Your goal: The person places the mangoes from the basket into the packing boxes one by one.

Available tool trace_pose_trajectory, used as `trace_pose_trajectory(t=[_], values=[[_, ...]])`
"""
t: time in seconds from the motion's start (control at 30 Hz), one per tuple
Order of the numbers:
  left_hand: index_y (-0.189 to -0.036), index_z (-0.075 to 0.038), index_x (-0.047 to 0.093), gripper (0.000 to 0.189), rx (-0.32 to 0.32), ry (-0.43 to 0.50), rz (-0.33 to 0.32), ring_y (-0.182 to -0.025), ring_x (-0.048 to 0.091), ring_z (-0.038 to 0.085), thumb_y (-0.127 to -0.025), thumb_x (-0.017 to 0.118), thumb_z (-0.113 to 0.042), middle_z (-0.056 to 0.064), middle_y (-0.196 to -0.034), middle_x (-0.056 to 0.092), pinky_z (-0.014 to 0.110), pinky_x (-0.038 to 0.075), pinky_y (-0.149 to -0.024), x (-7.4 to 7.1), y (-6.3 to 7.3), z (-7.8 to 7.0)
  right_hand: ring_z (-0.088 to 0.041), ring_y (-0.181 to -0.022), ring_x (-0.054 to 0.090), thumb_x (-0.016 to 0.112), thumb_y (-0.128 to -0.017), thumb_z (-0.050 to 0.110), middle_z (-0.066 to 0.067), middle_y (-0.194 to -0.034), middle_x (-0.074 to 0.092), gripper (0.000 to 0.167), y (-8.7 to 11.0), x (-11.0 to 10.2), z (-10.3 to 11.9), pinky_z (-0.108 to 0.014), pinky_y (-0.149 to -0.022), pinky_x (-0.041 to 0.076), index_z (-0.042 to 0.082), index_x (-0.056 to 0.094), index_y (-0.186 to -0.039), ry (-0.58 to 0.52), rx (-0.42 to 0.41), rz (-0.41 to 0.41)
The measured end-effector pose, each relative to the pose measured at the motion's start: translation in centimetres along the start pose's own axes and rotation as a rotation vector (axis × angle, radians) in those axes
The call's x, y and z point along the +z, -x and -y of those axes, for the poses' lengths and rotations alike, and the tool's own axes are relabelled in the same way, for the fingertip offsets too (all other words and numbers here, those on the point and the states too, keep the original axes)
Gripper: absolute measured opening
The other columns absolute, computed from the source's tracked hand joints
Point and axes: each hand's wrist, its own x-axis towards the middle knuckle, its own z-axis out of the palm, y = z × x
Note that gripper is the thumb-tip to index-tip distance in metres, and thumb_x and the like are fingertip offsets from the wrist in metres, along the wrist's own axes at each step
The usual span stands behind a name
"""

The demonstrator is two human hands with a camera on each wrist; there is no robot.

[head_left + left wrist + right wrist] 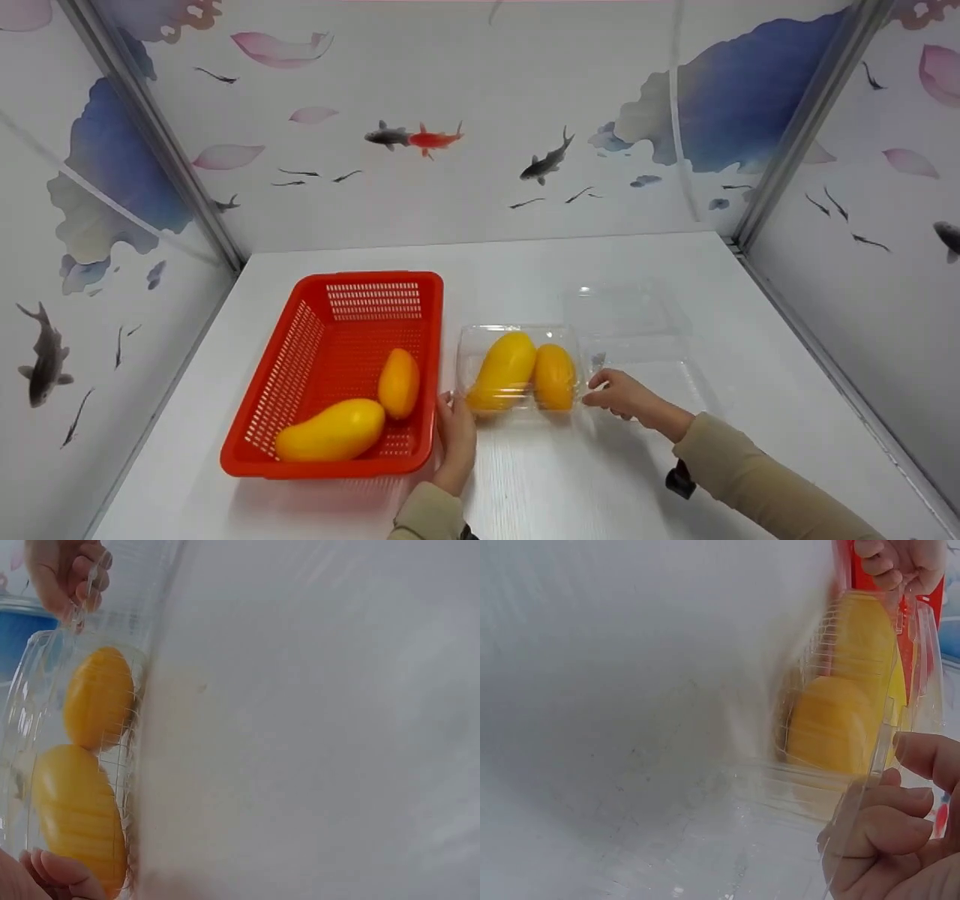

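A clear plastic clamshell box (469, 352) holds a large yellow mango (510, 364) and a smaller, more orange mango (555, 379) side by side. At the box's front left corner, my left hand (456, 435) pinches the rim, close against the red basket. On the opposite side my right hand (885, 840) grips the plastic edge between thumb and curled fingers. Both mangoes show through the clear wall in the left wrist view, where the right hand (71, 574) also appears at the far end of the box.
A red plastic basket (262, 469) stands left of the box, with a large yellow mango (330, 431) and a smaller orange one (399, 382) inside. More clear plastic (622, 307) lies right of the box. White patterned panels (450, 195) enclose the white table (540, 487).
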Motion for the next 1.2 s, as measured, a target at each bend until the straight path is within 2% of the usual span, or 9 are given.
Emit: trace_pose_trajectory(t=[0.13,0.23,0.33,0.43,0.6,0.67,1.07,1.13,1.2], values=[[-0.126,0.001,0.036,0.036,0.018,-0.001,0.005,-0.093,0.047,0.029,-0.098,0.036,-0.021,0.018,-0.109,0.043,0.035,0.046,-0.083,0.0,0.2,0.0,-0.01,-0.048,0.026,0.063,-0.08,0.014,0.0,-0.068,0.042,0.027,-0.1,0.0,0.4,-0.02,-0.045,0.022,0.003,0.051,-0.102,-0.008,-0.018,0.028],[-0.119,0.001,0.039,0.03,0.073,0.055,-0.008,-0.079,0.045,0.024,-0.097,0.036,-0.018,0.014,-0.097,0.042,0.026,0.041,-0.068,0.1,0.1,0.1,-0.01,-0.049,0.027,0.063,-0.08,0.011,0.0,-0.069,0.043,0.028,-0.4,-0.1,0.8,-0.02,-0.045,0.023,0.002,0.051,-0.103,-0.003,-0.033,0.038],[-0.111,0.0,0.041,0.024,0.145,0.119,-0.03,-0.071,0.044,0.021,-0.097,0.036,-0.018,0.012,-0.087,0.043,0.022,0.039,-0.063,0.4,0.0,0.3,-0.01,-0.049,0.027,0.063,-0.081,0.011,-0.001,-0.071,0.044,0.029,-1.0,-0.3,1.2,-0.019,-0.045,0.024,0.002,0.052,-0.106,0.001,-0.035,0.034],[-0.108,0.0,0.041,0.021,0.159,0.125,-0.045,-0.066,0.043,0.018,-0.096,0.035,-0.016,0.01,-0.079,0.042,0.022,0.038,-0.062,0.6,-0.3,0.2,-0.01,-0.049,0.026,0.062,-0.082,0.011,-0.001,-0.071,0.043,0.032,-1.8,-0.5,1.7,-0.02,-0.045,0.024,0.001,0.051,-0.11,0.026,-0.026,0.034],[-0.117,0.002,0.039,0.026,0.082,0.082,-0.046,-0.069,0.043,0.018,-0.095,0.033,-0.012,0.009,-0.08,0.042,0.023,0.039,-0.064,0.9,-0.8,-0.2,-0.011,-0.049,0.027,0.064,-0.081,0.009,-0.001,-0.069,0.043,0.035,-2.9,-1.0,2.6,-0.02,-0.045,0.024,0.001,0.05,-0.113,0.062,0.006,0.027],[-0.118,0.003,0.038,0.027,0.076,0.078,-0.049,-0.068,0.043,0.018,-0.096,0.032,-0.012,0.009,-0.08,0.042,0.023,0.039,-0.063,1.0,-0.9,-0.4,-0.012,-0.051,0.029,0.064,-0.081,0.009,-0.002,-0.071,0.043,0.036,-3.2,-1.1,2.9,-0.021,-0.046,0.025,0.001,0.05,-0.113,0.073,0.013,0.028],[-0.113,0.0,0.042,0.021,0.108,0.051,-0.067,-0.065,0.044,0.018,-0.095,0.037,-0.01,0.007,-0.08,0.045,0.023,0.04,-0.061,0.9,-1.0,-0.2,-0.012,-0.049,0.027,0.065,-0.081,0.009,-0.002,-0.072,0.044,0.045,-3.5,-1.1,3.0,-0.021,-0.046,0.025,0.002,0.044,-0.12,0.1,0.044,0.033],[-0.113,0.0,0.043,0.022,0.1,0.048,-0.071,-0.07,0.046,0.02,-0.096,0.037,-0.011,0.009,-0.083,0.046,0.025,0.042,-0.065,0.9,-1.0,-0.2,-0.012,-0.05,0.027,0.065,-0.081,0.01,-0.002,-0.072,0.044,0.047,-3.4,-1.1,2.9,-0.021,-0.046,0.025,0.001,0.043,-0.121,0.096,0.042,0.033],[-0.116,0.001,0.042,0.025,0.088,0.045,-0.074,-0.083,0.048,0.024,-0.096,0.036,-0.012,0.013,-0.093,0.048,0.031,0.046,-0.077,1.0,-1.0,-0.2,-0.012,-0.051,0.028,0.065,-0.081,0.01,-0.002,-0.072,0.044,0.05,-3.4,-1.1,2.7,-0.022,-0.046,0.025,0.001,0.042,-0.124,0.091,0.035,0.026]])
